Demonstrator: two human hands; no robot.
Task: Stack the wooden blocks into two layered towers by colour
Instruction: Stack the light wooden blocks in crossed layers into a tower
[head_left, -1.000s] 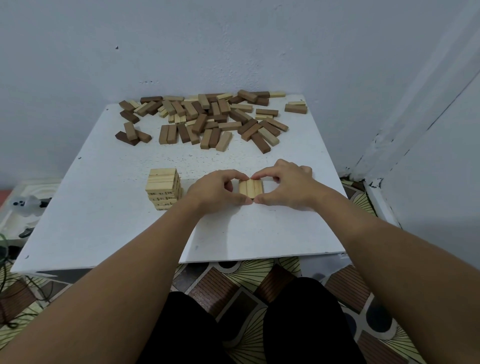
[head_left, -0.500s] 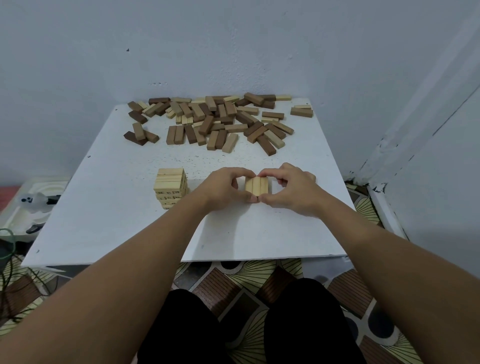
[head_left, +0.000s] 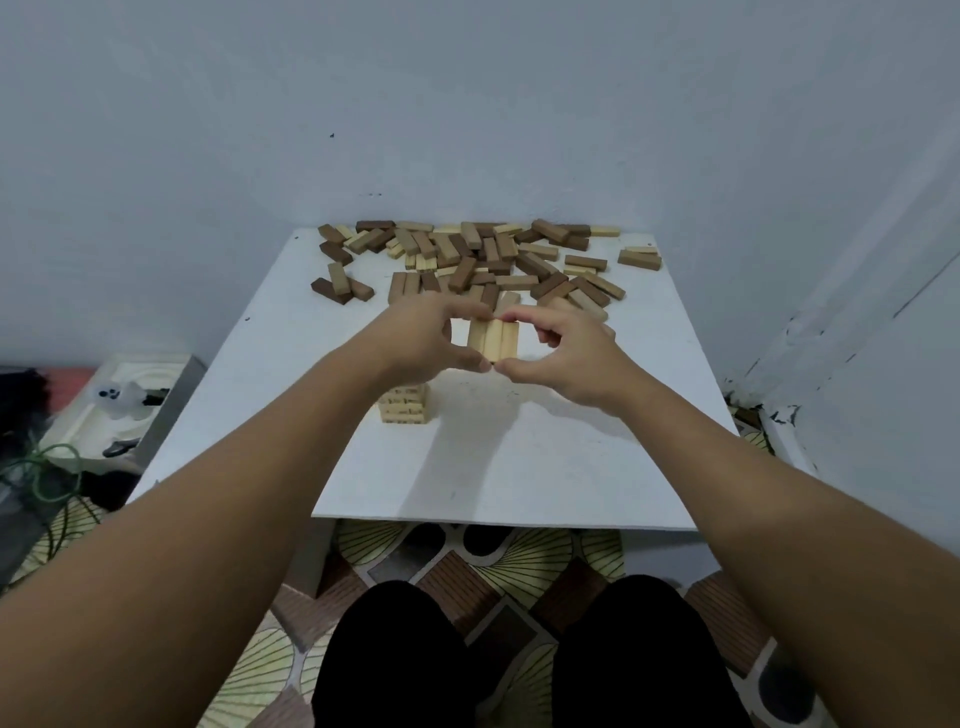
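Note:
Three light wooden blocks (head_left: 493, 340) lie side by side as one row, lifted above the white table (head_left: 519, 467). My left hand (head_left: 426, 338) pinches the row from the left with thumb and forefinger. My right hand (head_left: 563, 353) pinches it from the right. Under my left wrist stands a short tower of light blocks (head_left: 405, 408), its top hidden by the hand. A loose pile of light and dark brown blocks (head_left: 483, 260) covers the far end of the table.
The table stands in a corner, with walls behind and to the right. A white tray with small items (head_left: 124, 405) and green cable (head_left: 52, 467) lie on the floor at the left. My knees sit below the table's near edge (head_left: 504, 522).
Both hands have lifted the row of three light blocks off the table and carried it up and leftward, toward the light tower. The camera view has tilted upward.

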